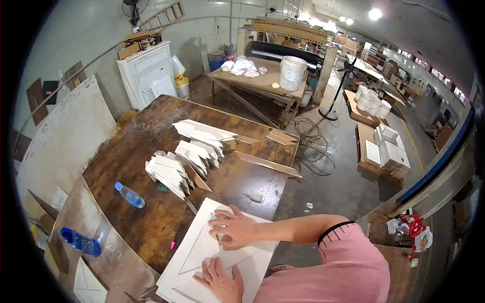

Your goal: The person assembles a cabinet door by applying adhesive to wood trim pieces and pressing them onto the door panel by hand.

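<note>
A white panel (191, 255) with grooved lines in a triangular pattern lies tilted at the table's near edge. Its lower left corner shows layered edges, as of a stack. My left hand (222, 283) rests on its near part with the fingers spread flat. Farther up the panel, my right hand (233, 230) has its fingers bent down around a small greyish thing, mostly covered by the fingers; I cannot make out its kind. Beyond the panel, several white pointed pieces (169, 171) lie fanned out in piles on the brown table (126, 151).
A clear plastic bottle (130, 195) lies left of the panel, near a pink object (173, 245). A blue object (81, 241) is on the left-hand surface. Loose wooden strips (268, 164) lie at the table's right. Behind stand a workbench (252, 80) and white bucket (292, 73).
</note>
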A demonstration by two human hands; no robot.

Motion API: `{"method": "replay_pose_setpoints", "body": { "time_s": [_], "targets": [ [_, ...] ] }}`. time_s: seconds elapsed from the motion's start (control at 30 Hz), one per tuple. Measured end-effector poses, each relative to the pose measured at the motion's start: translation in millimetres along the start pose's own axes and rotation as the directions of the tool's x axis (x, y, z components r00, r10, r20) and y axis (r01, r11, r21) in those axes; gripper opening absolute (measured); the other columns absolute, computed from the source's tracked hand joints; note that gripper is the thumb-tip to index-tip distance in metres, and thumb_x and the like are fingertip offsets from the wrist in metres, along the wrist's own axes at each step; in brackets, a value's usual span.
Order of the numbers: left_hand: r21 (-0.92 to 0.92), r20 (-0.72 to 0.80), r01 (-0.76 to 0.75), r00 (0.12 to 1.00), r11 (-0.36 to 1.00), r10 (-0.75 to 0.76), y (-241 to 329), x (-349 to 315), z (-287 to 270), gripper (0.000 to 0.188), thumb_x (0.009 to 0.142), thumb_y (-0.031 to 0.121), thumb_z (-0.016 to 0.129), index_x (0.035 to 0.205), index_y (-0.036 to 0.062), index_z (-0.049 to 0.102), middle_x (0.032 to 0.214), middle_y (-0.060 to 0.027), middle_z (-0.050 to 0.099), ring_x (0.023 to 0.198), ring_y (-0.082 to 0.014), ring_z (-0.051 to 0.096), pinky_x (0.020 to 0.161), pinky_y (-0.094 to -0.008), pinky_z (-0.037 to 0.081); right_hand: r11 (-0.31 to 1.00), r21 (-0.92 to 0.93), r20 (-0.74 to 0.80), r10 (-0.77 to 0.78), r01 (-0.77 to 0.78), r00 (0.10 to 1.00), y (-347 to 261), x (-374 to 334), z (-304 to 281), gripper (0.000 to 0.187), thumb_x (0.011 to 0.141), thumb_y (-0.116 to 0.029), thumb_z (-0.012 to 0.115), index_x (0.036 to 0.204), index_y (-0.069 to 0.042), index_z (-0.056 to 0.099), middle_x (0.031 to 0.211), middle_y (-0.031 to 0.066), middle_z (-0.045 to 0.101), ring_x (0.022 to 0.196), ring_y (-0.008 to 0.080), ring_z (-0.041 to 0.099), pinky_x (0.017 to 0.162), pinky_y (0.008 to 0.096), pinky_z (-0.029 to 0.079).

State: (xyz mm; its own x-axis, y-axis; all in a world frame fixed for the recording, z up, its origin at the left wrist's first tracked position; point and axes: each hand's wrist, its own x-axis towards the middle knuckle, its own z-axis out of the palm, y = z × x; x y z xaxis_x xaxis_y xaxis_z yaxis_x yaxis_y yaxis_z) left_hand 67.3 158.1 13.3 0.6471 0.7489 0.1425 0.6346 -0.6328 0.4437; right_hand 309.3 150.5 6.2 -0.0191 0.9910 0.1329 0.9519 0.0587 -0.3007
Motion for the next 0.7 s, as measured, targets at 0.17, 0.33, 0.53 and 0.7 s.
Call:
{"method": "replay_pose_setpoints", "body": {
  "time_s": [0.17, 0.33, 0.53, 0.7],
  "targets": [
    [0.001, 0.021, -0.003, 1.000, 1.000, 0.003, 0.3, 0.1, 0.8, 0.063, 0.099, 0.048, 0.064, 0.145, 0.0066, 0.059, 0.152, -0.0222, 0.055, 0.151, -0.0426, 0.039, 0.122, -0.0759, 0.012, 1.000, 0.024, -0.033, -0.011, 0.012, 0.999, 0.5, -0.8, 2.6, 0.051, 0.089, -0.039, 0.075, 0.136, -0.025, 0.061, 0.156, 0.0034, 0.047, 0.153, 0.0355, 0.031, 0.115, 0.0751, 0.028],
    [0.018, -0.019, -0.037, 0.999, 0.999, 0.037, -4.2, -2.9, 6.6, 0.062, 0.100, 0.049, 0.062, 0.146, 0.0067, 0.059, 0.153, -0.0193, 0.055, 0.153, -0.0409, 0.037, 0.122, -0.0761, 0.011, 0.999, 0.046, -0.051, -0.010, 0.012, 0.999, 1.0, -1.1, 4.8, 0.051, 0.087, -0.036, 0.077, 0.134, -0.024, 0.062, 0.156, 0.0038, 0.048, 0.153, 0.0357, 0.031, 0.114, 0.0757, 0.028],
    [0.015, 0.034, -0.009, 0.999, 1.000, 0.009, 2.6, -0.1, -2.6, 0.062, 0.101, 0.050, 0.060, 0.146, 0.0059, 0.059, 0.152, -0.0159, 0.056, 0.153, -0.0398, 0.037, 0.122, -0.0758, 0.011, 0.998, 0.061, -0.079, -0.021, 0.026, 0.997, 3.8, -2.0, 8.9, 0.053, 0.086, -0.037, 0.076, 0.135, -0.023, 0.063, 0.156, 0.0047, 0.049, 0.153, 0.0366, 0.033, 0.114, 0.0760, 0.029],
    [0.017, 0.078, 0.011, 0.997, 1.000, -0.013, 5.7, -0.3, -6.5, 0.063, 0.102, 0.050, 0.059, 0.147, 0.0052, 0.058, 0.153, -0.0150, 0.055, 0.154, -0.0384, 0.036, 0.122, -0.0748, 0.012, 0.999, 0.028, -0.095, -0.033, 0.036, 0.995, 4.8, -2.4, 12.0, 0.054, 0.086, -0.039, 0.075, 0.136, -0.023, 0.063, 0.156, 0.0052, 0.050, 0.152, 0.0369, 0.034, 0.112, 0.0757, 0.030]
  ]
}}
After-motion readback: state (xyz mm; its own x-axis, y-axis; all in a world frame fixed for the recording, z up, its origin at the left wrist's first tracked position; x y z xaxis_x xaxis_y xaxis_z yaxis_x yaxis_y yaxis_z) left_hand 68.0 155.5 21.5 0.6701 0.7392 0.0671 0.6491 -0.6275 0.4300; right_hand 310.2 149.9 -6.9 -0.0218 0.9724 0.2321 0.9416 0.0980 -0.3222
